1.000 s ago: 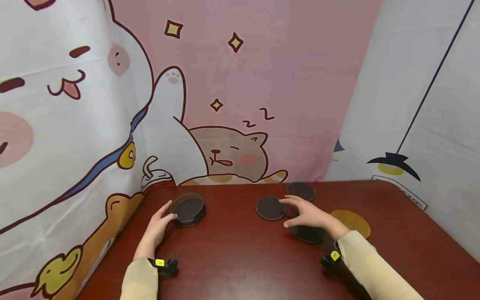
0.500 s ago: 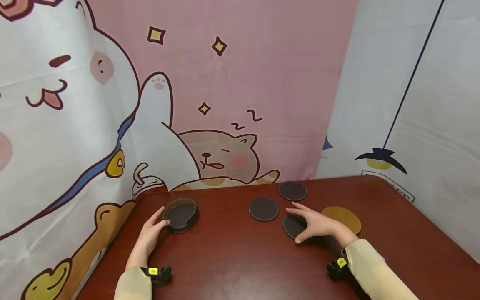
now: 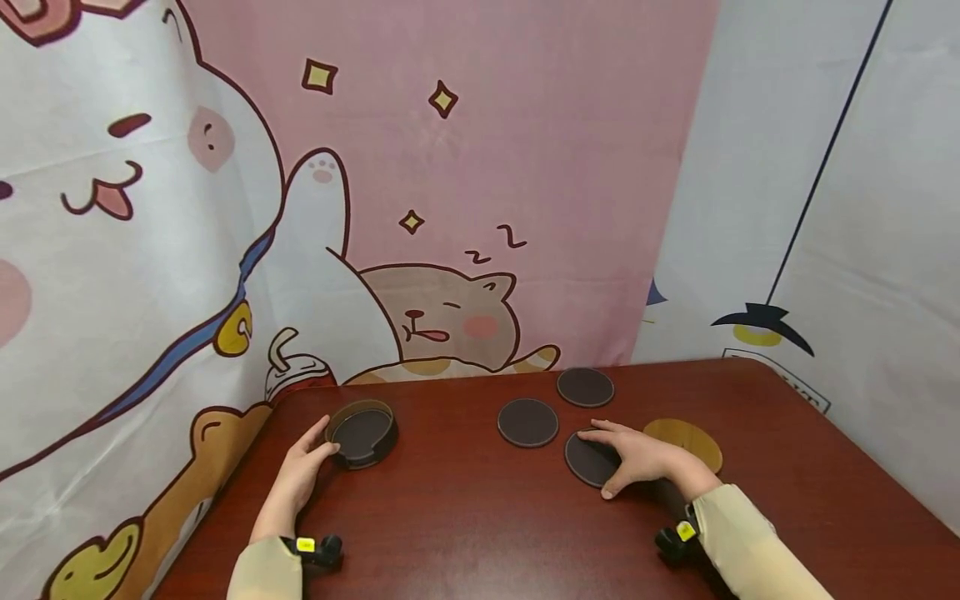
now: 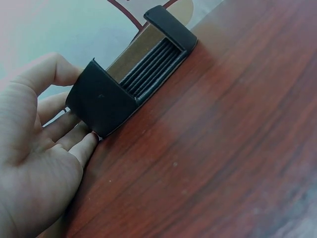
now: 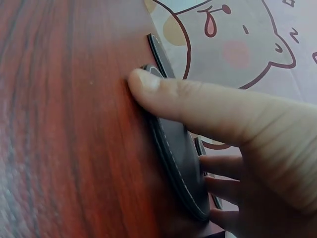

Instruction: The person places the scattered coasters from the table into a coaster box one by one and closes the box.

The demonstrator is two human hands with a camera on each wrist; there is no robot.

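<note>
A round black coaster holder (image 3: 378, 448) with a brown inside stands on the table at the left. Several stacked black coasters (image 4: 153, 64) show through its front notch. My left hand (image 3: 300, 471) holds the holder's left wall, thumb and fingers curved around it. At the right, my right hand (image 3: 641, 458) spans a loose black round coaster (image 3: 588, 458) with spread fingers. In the right wrist view, the thumb (image 5: 173, 99) lies over one edge of that coaster and the other fingers are at its opposite side; firm contact is unclear. The coaster lies on the table, partly hidden by the hand.
Two more black coasters lie farther back, one left of my right hand (image 3: 528, 422) and one behind it (image 3: 585, 387). A tan disc (image 3: 686, 443) lies beyond the right wrist. The reddish wooden table (image 3: 465, 517) ends at a printed cloth backdrop (image 3: 585, 167).
My right hand has moved from above the coasters down to the nearest one, slightly right and toward me. The head view has shifted a little. The left hand stays at the holder.
</note>
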